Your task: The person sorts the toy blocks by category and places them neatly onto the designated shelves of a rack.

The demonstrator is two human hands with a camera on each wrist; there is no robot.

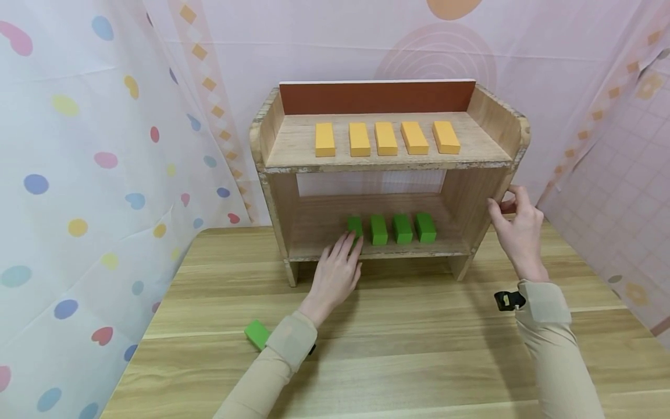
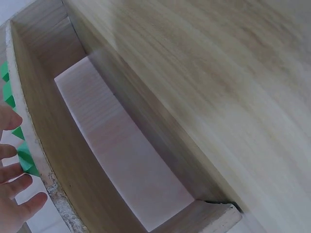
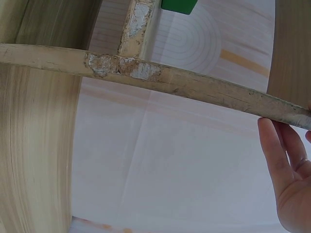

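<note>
My left hand (image 1: 336, 272) is at the front edge of the lower shelf, fingers spread and reaching over the leftmost green block (image 1: 355, 224), partly hiding it. In the left wrist view, fingertips lie close against a green block (image 2: 27, 158); firm contact cannot be made out. Three more green blocks (image 1: 379, 230) stand in a row to its right. My right hand (image 1: 520, 233) pinches the front edge of the right side panel of the wooden shelf (image 1: 499, 189), thumb and fingers on opposite faces in the right wrist view.
Another green block (image 1: 257, 334) lies on the wooden table (image 1: 419, 361), beside the left forearm and partly covered by it. Several yellow blocks (image 1: 386, 138) form a row on the upper shelf. A patterned curtain (image 1: 335, 35) hangs behind and at both sides.
</note>
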